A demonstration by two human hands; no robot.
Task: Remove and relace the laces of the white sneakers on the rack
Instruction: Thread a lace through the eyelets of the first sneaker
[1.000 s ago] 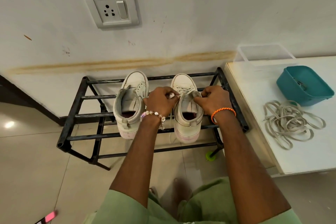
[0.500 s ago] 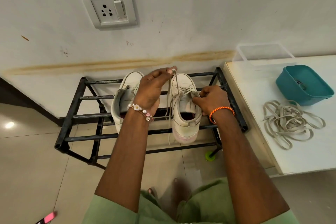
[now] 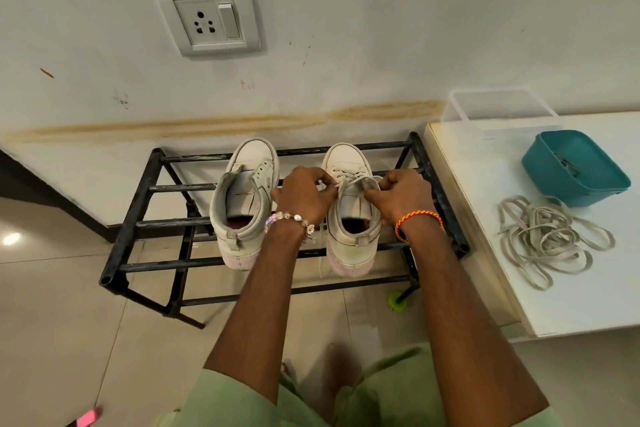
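Two white sneakers stand side by side on a black metal rack [image 3: 138, 201], toes to the wall. The left sneaker [image 3: 242, 204] has no lace in its eyelets. The right sneaker [image 3: 349, 225] is partly laced. My left hand [image 3: 304, 194] pinches the lace [image 3: 349, 175] at the sneaker's left edge. My right hand [image 3: 398, 194] pinches the lace at the tongue's right side. A loose end of lace hangs down beside the right sneaker's heel.
A white table [image 3: 485, 184] stands right of the rack, bearing a pile of loose laces [image 3: 550, 239], a teal tub [image 3: 575, 166] and a clear box [image 3: 498, 107]. A wall socket [image 3: 211, 21] sits above. Tiled floor lies below.
My left hand, raised half a second ago while it drew the lace up, has come back down to the right sneaker's eyelets. My right hand stayed at the tongue.
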